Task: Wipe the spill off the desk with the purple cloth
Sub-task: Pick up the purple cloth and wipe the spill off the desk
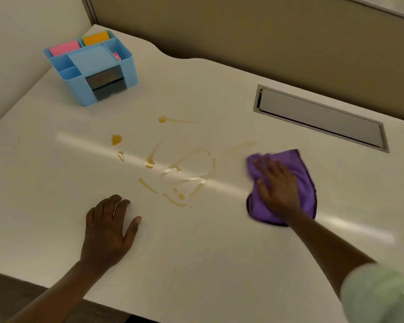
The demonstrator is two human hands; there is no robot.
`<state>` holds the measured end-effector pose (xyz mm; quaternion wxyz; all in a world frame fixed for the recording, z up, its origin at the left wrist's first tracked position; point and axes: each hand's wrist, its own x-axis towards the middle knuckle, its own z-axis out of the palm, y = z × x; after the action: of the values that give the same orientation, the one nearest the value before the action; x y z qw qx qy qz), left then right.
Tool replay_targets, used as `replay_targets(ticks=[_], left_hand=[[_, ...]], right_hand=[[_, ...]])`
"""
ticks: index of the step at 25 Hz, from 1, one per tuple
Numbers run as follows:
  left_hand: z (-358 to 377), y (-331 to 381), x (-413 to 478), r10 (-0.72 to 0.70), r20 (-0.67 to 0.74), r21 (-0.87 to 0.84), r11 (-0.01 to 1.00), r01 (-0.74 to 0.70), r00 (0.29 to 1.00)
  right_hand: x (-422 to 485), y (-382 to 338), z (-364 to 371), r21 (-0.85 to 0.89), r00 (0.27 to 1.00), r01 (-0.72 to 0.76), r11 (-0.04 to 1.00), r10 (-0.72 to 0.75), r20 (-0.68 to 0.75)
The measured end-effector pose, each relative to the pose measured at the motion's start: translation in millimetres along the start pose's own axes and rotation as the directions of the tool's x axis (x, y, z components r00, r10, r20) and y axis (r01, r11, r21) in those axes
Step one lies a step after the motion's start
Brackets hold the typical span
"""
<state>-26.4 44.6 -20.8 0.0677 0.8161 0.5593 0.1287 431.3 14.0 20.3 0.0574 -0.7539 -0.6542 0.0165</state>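
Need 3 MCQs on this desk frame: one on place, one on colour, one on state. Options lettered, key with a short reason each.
1. Where is the purple cloth relative to the spill?
A. To its right
B. To its left
C. On top of it

2. What colour is the organiser at the desk's far left?
A. Green
B. Blue
C. Red

3. What is the left hand doing?
A. Lifting the organiser
B. Gripping the cloth
C. Resting empty on the desk

Key:
1 A: the cloth sits under the right hand, beside the amber streaks.
2 B: its walls are light blue.
3 C: it lies palm down on the desk, holding nothing.
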Motion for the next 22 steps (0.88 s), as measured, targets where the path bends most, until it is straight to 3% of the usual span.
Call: replay_targets(ticks=[2, 3, 4, 6, 7, 9, 11, 12, 13, 15, 17, 18, 20, 22], left_hand=[[3.3, 0.0, -0.2, 0.001, -0.022, 0.019, 1.000, -0.001, 1.000], [3.5, 0.0, -0.3, 0.009, -0.035, 0.036, 0.999, -0.008, 0.999], [2.4, 1.8, 0.5, 0.017, -0.046, 0.050, 0.999, -0.015, 0.999], [-0.4, 8.7, 1.1, -0.010, -0.071, 0.064, 0.998, 0.014, 0.997], [0.7, 16.3, 0.5, -0.050, -0.088, 0.066, 0.996, 0.055, 0.995], [7.4, 35.9, -4.6, -0.154, -0.124, 0.070, 0.984, 0.163, 0.980], [11.8, 43.5, -7.8, -0.187, -0.142, 0.066, 0.978, 0.198, 0.972], [13.3, 42.8, -6.9, -0.186, -0.144, 0.060, 0.979, 0.196, 0.972], [13.6, 40.5, -6.5, -0.187, -0.145, 0.057, 0.979, 0.197, 0.972], [15.8, 37.6, -4.7, -0.202, -0.139, 0.045, 0.977, 0.210, 0.970], [16.8, 37.5, -3.4, -0.209, -0.137, 0.039, 0.976, 0.216, 0.968], [16.6, 37.9, -4.1, -0.210, -0.136, 0.038, 0.975, 0.217, 0.968], [13.8, 39.2, -3.6, -0.202, -0.151, 0.028, 0.978, 0.208, 0.968], [12.8, 40.8, -3.9, -0.188, -0.166, 0.033, 0.980, 0.196, 0.968]], right_hand=[[50.7, -8.6, -3.3, 0.080, 0.927, -0.372, 0.925, 0.375, -0.020], [57.5, -31.5, 0.8, 0.114, 0.903, -0.428, 0.896, 0.430, 0.006], [50.7, -57.0, 7.6, 0.122, 0.923, -0.383, 0.916, 0.384, 0.014], [-1.8, -106.6, 25.9, 0.119, 0.996, -0.090, 0.989, 0.089, 0.015], [-40.4, -117.5, 34.0, 0.131, 0.996, 0.075, 0.988, -0.081, 0.040], [-100.9, -95.5, 36.5, 0.152, 0.930, 0.346, 0.926, -0.360, 0.076], [-89.1, -30.8, 22.7, 0.155, 0.853, 0.492, 0.856, -0.510, 0.109], [-66.7, 0.6, 17.4, 0.104, 0.868, 0.479, 0.872, -0.488, 0.093], [-39.5, 22.6, 11.6, 0.066, 0.923, 0.376, 0.924, -0.380, 0.059], [21.0, 28.6, 2.4, 0.054, 0.999, -0.028, 0.998, 0.029, -0.018], [59.5, -13.7, 5.2, 0.120, 0.950, -0.307, 0.944, 0.311, -0.018], [60.0, -41.5, 11.1, 0.138, 0.952, -0.302, 0.943, 0.305, -0.004], [22.0, -89.6, 26.4, 0.134, 0.997, -0.075, 0.988, 0.079, -0.025], [-51.0, -103.0, 38.4, 0.131, 0.974, 0.221, 0.966, -0.226, 0.020]])
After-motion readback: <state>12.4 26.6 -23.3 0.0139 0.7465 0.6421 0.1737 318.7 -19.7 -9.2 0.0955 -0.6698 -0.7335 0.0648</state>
